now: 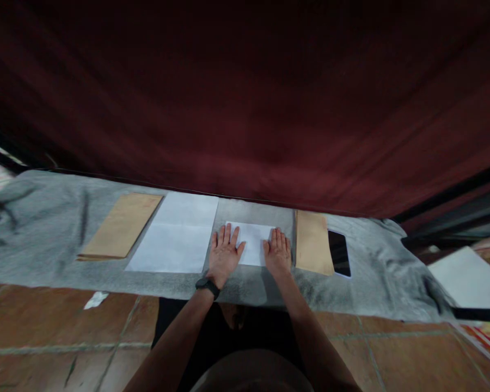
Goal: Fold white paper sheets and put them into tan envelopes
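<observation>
A small white piece of paper (252, 246), perhaps folded, lies on the grey cloth in front of me. On its left end rests my left hand (224, 255), fingers stretched out and thumb spread. My right hand (277, 253) lies flat on the right end, also with extended fingers. Left of my left hand is a larger white sheet (175, 234) with a faint crease across it. A brown envelope (312, 242) lies just right of my right hand. Parts of the small paper are hidden under both palms.
Further left lies a stack of brown envelopes (122, 226). A dark-screened phone (340, 253) sits beside the right envelope. The grey cloth (253, 288) covers a long narrow surface, with a dark red curtain-like fabric (245, 120) behind it. White paper (469, 277) lies far right; a crumpled scrap (96, 299) is on the tiled floor.
</observation>
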{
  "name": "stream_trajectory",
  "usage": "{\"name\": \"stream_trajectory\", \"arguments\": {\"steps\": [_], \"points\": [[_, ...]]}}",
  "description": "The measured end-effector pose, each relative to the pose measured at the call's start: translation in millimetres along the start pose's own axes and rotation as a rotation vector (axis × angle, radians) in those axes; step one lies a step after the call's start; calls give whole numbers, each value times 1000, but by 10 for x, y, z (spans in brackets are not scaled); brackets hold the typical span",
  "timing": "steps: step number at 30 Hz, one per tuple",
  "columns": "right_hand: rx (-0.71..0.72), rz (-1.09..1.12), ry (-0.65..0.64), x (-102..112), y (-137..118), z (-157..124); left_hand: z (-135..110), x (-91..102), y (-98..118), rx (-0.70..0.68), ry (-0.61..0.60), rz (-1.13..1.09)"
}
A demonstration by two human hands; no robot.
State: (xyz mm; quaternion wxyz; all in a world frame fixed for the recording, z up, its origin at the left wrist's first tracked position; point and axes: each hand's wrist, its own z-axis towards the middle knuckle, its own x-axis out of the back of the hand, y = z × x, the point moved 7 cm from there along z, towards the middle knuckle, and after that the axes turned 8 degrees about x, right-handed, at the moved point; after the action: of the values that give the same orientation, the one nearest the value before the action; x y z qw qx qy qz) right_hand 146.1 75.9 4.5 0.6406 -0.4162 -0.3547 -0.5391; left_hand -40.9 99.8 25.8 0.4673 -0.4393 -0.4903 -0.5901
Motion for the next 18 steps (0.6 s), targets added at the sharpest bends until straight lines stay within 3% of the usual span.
{"name": "stream_trajectory", "arguments": {"steps": [8,10,15,18], "points": [[-82,12,-13,121,78,-155,-9,1,-1,-5,11,-28],[-50,28,-10,167,-32,-195,-10,-5,-5,-7,23,-36],[203,107,-61,184,-560,-289,-6,-18,-16,-17,41,-50],[217,114,-62,180,-663,-335,-4,-15,-17,-17,39,-41]]}}
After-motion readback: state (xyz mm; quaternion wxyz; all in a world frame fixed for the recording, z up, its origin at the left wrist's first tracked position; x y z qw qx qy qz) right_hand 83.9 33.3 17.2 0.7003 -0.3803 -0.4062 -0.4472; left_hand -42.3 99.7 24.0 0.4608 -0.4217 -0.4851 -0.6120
